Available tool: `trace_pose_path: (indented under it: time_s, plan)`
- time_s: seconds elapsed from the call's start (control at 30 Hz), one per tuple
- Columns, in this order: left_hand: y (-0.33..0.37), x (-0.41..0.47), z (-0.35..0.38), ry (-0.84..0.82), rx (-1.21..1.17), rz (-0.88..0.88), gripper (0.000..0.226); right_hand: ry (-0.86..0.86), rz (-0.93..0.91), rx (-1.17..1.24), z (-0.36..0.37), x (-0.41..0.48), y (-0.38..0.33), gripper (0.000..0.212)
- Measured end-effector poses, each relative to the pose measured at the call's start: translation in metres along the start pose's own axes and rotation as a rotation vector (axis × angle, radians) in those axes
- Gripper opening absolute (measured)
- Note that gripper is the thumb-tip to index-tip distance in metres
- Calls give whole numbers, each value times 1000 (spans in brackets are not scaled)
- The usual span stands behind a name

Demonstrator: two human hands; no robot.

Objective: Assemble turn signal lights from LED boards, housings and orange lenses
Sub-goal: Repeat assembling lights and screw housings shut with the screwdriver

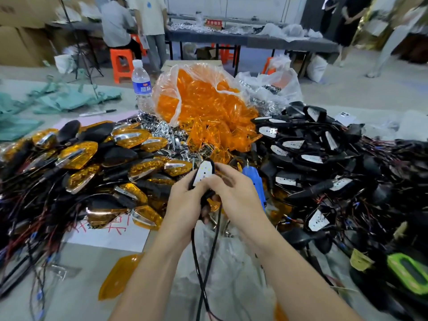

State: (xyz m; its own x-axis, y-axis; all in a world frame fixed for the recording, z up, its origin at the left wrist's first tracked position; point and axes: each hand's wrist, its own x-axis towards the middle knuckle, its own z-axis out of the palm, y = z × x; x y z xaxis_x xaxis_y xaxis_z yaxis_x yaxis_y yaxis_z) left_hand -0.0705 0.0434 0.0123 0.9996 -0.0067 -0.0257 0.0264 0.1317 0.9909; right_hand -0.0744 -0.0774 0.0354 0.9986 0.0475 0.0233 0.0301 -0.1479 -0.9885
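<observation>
Left grip [185, 205] and right grip [234, 193] both clamp one housing [207, 195], LED board [203, 173] up, long axis 6-to-12 o'clock; loose orange lens [118, 274] lies on table [81, 302] at 7 o'clock, nearer left grip.

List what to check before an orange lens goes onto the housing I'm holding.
1. Grip on the black plastic housing: ok, the left hand and right hand both hold it.
2. The white LED board in the housing, facing up: ok. Fully seated: cannot tell.
3. The black cable hanging free below the hands: ok.
4. A loose orange plastic lens to hand: ok, it lies on the table beside the left forearm.
5. A free hand for the lens: not ok, both are occupied.
</observation>
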Motion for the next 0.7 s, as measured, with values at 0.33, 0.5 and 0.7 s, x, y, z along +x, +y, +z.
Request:
trace_pose_path:
  time_s: [0.33,0.5,0.7]
  plan:
    - [3,2,-5,-31,-28,-98,25,-42,109,38,6,34,3,22]
    - [-7,14,-11,-74,-130,-175,30,-96,103,-62,0,52,3,22]
    - [-9,36,-14,21,-60,-141,20,-142,87,-226,8,81,-3,26]
